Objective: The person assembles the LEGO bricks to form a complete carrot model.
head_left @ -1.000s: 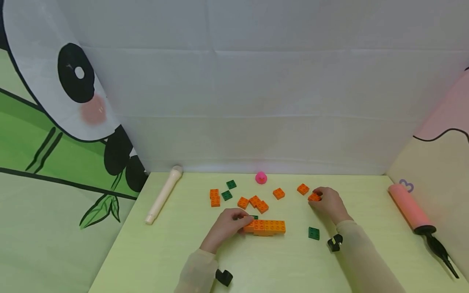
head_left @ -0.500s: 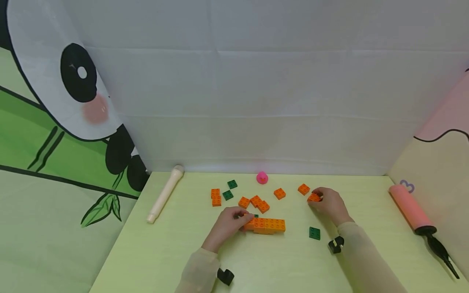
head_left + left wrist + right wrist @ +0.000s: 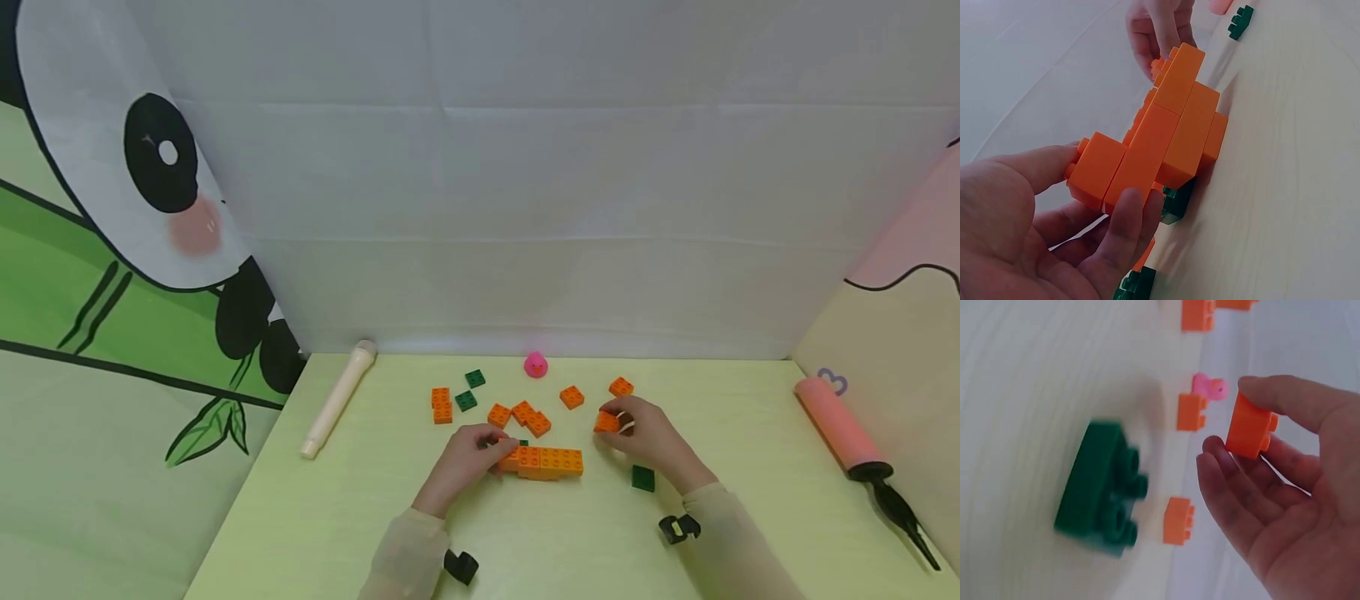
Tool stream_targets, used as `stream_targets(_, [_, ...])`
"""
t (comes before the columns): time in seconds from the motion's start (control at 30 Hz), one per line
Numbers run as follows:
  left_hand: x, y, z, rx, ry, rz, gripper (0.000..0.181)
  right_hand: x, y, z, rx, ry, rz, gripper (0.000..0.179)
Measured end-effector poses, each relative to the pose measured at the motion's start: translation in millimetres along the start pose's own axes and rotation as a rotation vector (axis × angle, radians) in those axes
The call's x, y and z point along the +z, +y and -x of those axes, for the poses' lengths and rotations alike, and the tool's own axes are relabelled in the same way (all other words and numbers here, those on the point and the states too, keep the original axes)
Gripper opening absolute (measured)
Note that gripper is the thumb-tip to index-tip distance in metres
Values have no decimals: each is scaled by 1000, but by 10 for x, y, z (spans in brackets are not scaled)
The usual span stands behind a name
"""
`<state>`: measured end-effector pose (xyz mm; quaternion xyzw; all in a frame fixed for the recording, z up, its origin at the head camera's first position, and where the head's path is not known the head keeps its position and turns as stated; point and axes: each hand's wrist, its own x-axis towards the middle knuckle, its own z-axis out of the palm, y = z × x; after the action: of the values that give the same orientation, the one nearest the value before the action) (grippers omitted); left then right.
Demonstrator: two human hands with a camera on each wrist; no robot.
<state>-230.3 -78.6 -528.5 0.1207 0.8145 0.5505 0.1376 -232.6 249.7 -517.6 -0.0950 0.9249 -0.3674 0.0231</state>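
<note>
My left hand [image 3: 468, 467] grips the left end of an orange toy-brick assembly [image 3: 551, 462], thumb and fingers around it. Stepped layers of joined bricks show in the left wrist view, where the orange assembly [image 3: 1141, 150] is tilted. Between thumb and fingertips, my right hand [image 3: 656, 433] pinches a single orange toy brick [image 3: 605, 423], to the right of the assembly. Its studs face the palm in the right wrist view, where this orange brick [image 3: 1249, 428] appears above the table. A green brick [image 3: 642, 478] lies just below the right hand, studs showing in the right wrist view.
Several loose orange bricks [image 3: 572, 397] and two green bricks [image 3: 466, 401] lie beyond the hands. A small pink toy [image 3: 536, 365] sits near the back wall. A cream-coloured stick [image 3: 339, 400] lies at left, a pink cylinder with a black nozzle [image 3: 840, 421] at right.
My right hand has picked up the orange brick and carried it left and nearer, toward the assembly. The left hand keeps its hold on the assembly, nearly still.
</note>
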Motion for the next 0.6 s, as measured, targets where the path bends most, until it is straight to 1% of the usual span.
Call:
stream_targets(0.07, [-1,-4,-4,-1,-2,4,24,34,-83,49,-41,-13,-45,36])
stream_targets(0.17, [-1,-17,-14,0,-7,11,25,87,-179,107,-79,-37,-109,35])
stream_targets(0.33, [0,-32,-18,4,-10,22,24,200,-243,162,-126,-62,-178,33])
stream_targets(0.47, [-2,-36,-14,9,-11,23,23,274,-260,204,-181,-78,-198,32])
stream_targets(0.6, [-2,-41,-13,14,-10,11,23,320,-284,232,-201,-109,-201,33])
